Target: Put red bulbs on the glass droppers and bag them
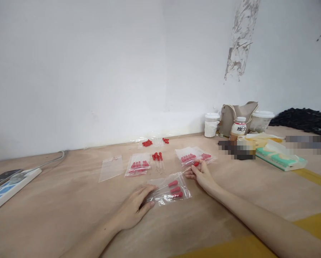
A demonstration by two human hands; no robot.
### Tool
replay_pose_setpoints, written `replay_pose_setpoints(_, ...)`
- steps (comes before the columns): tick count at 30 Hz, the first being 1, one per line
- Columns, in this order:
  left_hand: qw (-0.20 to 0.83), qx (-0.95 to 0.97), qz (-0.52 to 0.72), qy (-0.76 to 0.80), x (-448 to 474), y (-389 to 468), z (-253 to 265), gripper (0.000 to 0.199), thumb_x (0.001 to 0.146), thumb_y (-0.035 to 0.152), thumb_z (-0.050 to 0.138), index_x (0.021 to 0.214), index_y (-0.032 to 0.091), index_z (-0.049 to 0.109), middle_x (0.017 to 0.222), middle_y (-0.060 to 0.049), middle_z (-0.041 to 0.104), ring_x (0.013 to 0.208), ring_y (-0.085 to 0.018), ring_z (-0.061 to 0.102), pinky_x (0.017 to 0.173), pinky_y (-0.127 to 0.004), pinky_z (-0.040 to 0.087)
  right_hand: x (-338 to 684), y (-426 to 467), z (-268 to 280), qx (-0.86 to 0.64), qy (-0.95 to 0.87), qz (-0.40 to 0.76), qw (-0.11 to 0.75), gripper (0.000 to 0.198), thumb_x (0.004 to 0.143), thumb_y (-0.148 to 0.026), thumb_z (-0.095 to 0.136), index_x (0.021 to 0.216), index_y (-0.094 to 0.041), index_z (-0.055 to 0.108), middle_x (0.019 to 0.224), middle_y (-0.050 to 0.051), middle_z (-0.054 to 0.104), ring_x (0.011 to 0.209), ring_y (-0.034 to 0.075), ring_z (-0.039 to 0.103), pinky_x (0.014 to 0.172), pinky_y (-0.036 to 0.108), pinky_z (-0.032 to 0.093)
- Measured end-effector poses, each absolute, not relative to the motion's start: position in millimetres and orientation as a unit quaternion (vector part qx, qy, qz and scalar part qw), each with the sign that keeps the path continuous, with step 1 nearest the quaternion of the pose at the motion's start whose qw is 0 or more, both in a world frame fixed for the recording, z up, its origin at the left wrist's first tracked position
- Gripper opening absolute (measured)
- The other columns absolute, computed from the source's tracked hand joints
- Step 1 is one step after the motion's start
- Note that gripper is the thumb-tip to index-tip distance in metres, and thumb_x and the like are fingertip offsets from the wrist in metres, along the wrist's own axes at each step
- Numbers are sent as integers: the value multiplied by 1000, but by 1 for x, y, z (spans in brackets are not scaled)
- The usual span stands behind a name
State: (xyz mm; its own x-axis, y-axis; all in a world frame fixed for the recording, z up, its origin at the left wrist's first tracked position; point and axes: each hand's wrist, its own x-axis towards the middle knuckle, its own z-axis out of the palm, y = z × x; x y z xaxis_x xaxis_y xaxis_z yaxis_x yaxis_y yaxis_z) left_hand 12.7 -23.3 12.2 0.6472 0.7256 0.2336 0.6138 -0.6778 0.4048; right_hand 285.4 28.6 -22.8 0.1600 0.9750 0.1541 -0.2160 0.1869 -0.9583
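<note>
A clear zip bag (160, 197) lies flat in front of me, with several red-bulbed droppers (175, 189) inside. At its left end, my left hand (137, 206) holds the bag down, fingers on the plastic and thumb along the near edge. My right hand (202, 175) pinches a dropper by its red bulb (196, 164); its thin tube points left, just above the bag's far right corner. Loose droppers (157, 156) lie bunched beyond the bag. Filled bags (138, 166) are stacked left of them, and more filled bags (188, 156) lie near my right hand.
A flat clear bag (111, 168) lies at left, near a power strip (12, 191). Red bulbs (147, 143) sit on plastic by the wall. To the right are a lidded cup (212, 125), a bottle (238, 129), a tan bag (227, 118) and a tissue pack (281, 157).
</note>
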Motion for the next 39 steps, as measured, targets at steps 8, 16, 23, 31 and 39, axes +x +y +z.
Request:
replay_pose_setpoints(8,151,891,195,380,12,-23,9,38,87,31,39,125,28,36,124,-4,46,111,-20,43,94,-37,37,291,18,-23,-445,-460,484,597,34,66,-40,59,83,-22,36,65,-4,52,57,12,58,58,30,50)
replay_pose_setpoints(16,144,892,191,383,12,-22,9,39,86,31,40,125,27,36,124,-4,46,111,-20,43,95,-37,36,298,20,-26,-500,-672,307,452,22,61,-34,65,70,-15,59,58,-2,52,51,9,43,49,22,36)
replay_pose_setpoints(23,144,893,191,382,12,-23,9,40,86,31,40,126,28,35,125,-3,46,111,-20,43,95,-37,36,285,18,-25,-435,-704,345,444,23,67,-32,60,83,-16,59,74,3,61,63,13,54,58,25,42)
replay_pose_setpoints(31,138,895,194,377,13,-23,10,38,86,31,40,124,27,37,124,-3,46,112,-19,43,96,-35,35,285,16,-29,-367,-692,453,426,22,74,-30,51,92,-20,43,86,3,62,73,13,57,64,25,43)
replay_pose_setpoints(39,135,902,194,362,14,-22,10,29,87,30,39,115,25,47,123,-4,47,112,-19,43,96,-35,35,276,60,-2,-548,-710,217,386,7,66,-20,53,71,-16,57,69,1,61,64,12,55,60,22,42)
